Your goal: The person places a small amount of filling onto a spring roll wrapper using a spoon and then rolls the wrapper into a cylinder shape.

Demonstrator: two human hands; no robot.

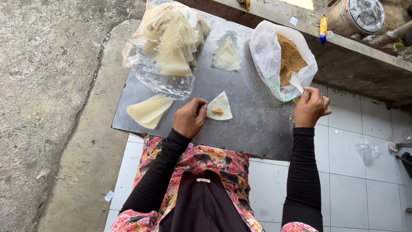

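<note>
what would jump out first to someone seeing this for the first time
Probably the open white bag of brown crumbs at the metal board's far right, where the right hand holds a pale scoop. Next, the left hand pinning a triangular wrapper with a dab of filling mid-board, and the clear bag of stacked wrappers far left.

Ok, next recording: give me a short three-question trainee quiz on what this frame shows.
1. True or false: the left hand touches the triangular wrapper that has a small heap of brown filling on it.
2. What does the right hand hold at the white plastic bag of brown crumbs?
A. a knife
B. a pale spoon
C. a brush
3. Where is the clear bag of stacked wrappers on the metal sheet?

Key
1. True
2. B
3. At its far left corner
</note>
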